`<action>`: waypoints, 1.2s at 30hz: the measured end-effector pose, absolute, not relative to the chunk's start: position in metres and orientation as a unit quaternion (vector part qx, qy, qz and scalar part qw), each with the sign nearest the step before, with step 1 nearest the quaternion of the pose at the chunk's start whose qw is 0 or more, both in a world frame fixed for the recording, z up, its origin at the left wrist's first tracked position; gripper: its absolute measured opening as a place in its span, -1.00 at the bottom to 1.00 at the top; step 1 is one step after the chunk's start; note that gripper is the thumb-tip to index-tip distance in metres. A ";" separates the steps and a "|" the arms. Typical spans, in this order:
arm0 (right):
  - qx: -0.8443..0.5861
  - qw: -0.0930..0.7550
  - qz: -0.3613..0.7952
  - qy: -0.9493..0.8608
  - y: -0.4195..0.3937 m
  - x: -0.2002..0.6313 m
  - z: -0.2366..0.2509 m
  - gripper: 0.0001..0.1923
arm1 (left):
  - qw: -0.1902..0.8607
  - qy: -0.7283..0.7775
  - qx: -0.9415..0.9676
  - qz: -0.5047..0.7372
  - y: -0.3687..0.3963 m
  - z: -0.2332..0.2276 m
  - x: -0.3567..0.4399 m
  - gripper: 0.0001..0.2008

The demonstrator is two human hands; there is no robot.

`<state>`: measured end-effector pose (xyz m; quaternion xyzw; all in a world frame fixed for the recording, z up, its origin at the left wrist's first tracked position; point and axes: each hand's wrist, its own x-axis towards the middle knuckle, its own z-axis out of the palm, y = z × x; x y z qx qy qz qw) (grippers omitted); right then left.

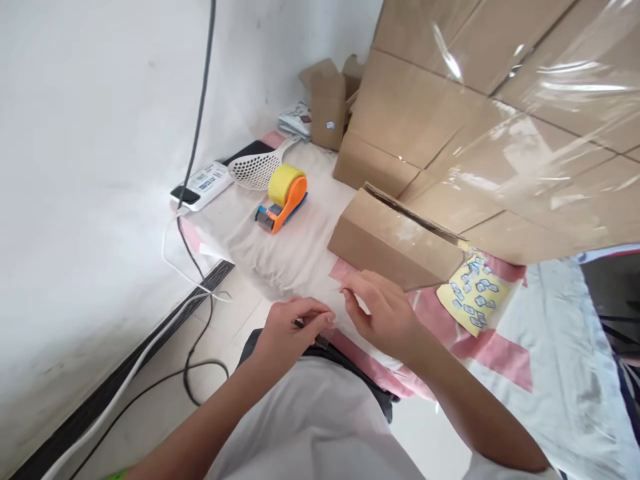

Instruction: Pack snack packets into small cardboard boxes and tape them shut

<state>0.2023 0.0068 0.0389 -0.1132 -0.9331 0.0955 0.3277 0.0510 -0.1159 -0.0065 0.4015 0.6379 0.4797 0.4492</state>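
Box (400,247) is folded up on the cloth (310,247) just past the hands, and from my end it looks part done, since a gap runs along its top edge. I've got a slim dark stick (321,341) in the left hand (295,328); the right hand (383,312) is in a narrow pinch, can't tell if it's holding anything, or what's left.

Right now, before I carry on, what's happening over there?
Someone has both bare hands near a small cardboard box. The left hand seems to hold a slim dark item; the right hand is in a pinch, though anything within it is too small to make out. An orange tape dispenser sits left of the box, and a yellow sheet lies at the box's right end.
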 end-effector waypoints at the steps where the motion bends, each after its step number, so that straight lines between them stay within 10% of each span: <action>1: -0.139 0.321 0.106 -0.931 0.009 0.211 0.046 -0.58 | 0.450 0.633 0.411 0.478 -0.109 -0.002 0.055 -0.84; 14: -0.312 0.305 0.192 -0.879 0.112 0.236 0.109 -0.65 | 0.447 0.581 0.436 0.522 0.009 0.061 0.096 -0.73; 20: -0.331 0.271 0.214 -0.878 0.141 0.230 0.103 -0.63 | 0.462 0.592 0.416 0.512 0.034 0.064 0.088 -0.07; 36: -0.370 0.238 0.243 -0.865 0.161 0.235 0.093 -0.72 | 0.407 0.646 0.482 0.430 0.029 0.059 0.091 -0.31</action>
